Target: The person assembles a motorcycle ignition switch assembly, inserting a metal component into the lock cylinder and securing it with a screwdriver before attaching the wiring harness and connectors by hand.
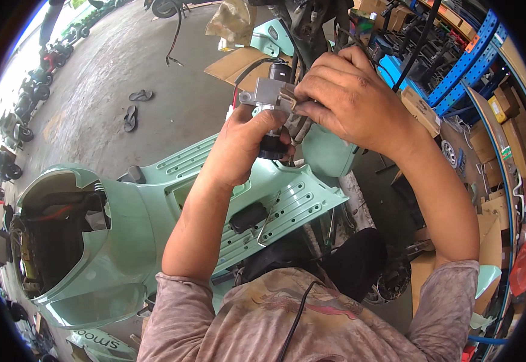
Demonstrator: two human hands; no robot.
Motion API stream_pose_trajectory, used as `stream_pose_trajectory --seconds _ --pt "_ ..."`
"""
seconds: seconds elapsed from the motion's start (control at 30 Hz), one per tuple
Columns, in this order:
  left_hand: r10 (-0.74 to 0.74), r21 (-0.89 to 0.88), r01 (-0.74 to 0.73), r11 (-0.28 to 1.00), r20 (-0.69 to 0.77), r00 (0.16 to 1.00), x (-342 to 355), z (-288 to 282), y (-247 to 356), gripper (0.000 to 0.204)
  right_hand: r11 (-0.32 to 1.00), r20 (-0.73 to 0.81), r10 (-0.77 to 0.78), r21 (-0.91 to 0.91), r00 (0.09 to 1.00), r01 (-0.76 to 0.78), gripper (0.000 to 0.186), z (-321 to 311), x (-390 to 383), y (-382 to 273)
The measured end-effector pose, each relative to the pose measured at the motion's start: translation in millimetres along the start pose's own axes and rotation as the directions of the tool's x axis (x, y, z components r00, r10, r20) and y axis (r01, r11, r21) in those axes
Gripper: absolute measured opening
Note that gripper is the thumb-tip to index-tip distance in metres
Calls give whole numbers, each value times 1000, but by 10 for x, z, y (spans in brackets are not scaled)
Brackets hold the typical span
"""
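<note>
In the head view my left hand (248, 139) grips an upright part (268, 90) with a silver metal block, a black cylinder on top and a black lower end, with red and black wires beside it. My right hand (353, 108) is closed at the block’s right side, fingertips on a small metal bracket (288, 96). Dark scooter frame and cables (299, 30) rise behind my hands. Below them lies a mint-green floorboard panel (275, 208) with a small black piece (248, 217) and a thin bent rod on it. What my hidden fingertips touch is unclear.
A large mint-green body shell (124, 229) is at left. Blue shelving (461, 60) and cardboard boxes (492, 169) line the right. Two sandals (131, 119) and a cardboard sheet (227, 66) lie on the concrete floor (100, 72). Rows of scooters (39, 90) stand at far left.
</note>
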State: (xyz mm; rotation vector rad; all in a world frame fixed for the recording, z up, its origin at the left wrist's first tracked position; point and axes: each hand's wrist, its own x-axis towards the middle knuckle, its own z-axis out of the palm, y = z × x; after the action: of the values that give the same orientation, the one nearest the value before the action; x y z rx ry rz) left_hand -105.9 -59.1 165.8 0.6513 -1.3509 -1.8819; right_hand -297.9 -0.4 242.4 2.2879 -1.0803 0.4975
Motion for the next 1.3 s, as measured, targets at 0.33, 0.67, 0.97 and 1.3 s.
stream_pose_trajectory --seconds 0.33,0.67,0.97,1.3 --pt "34 90 -22 996 -132 991 21 122 -15 49 998 149 57 -39 987 -52 26 -102 63 -83" --pt "88 95 -71 993 -185 979 62 186 -52 48 996 152 83 7 985 -85 34 -91 114 -80" --pt "97 16 -96 995 -241 966 181 93 -217 44 991 171 18 -130 985 4 31 60 213 -86" --pt "181 46 -176 983 -232 956 153 79 -76 44 938 325 192 216 926 -270 41 -38 311 -33"
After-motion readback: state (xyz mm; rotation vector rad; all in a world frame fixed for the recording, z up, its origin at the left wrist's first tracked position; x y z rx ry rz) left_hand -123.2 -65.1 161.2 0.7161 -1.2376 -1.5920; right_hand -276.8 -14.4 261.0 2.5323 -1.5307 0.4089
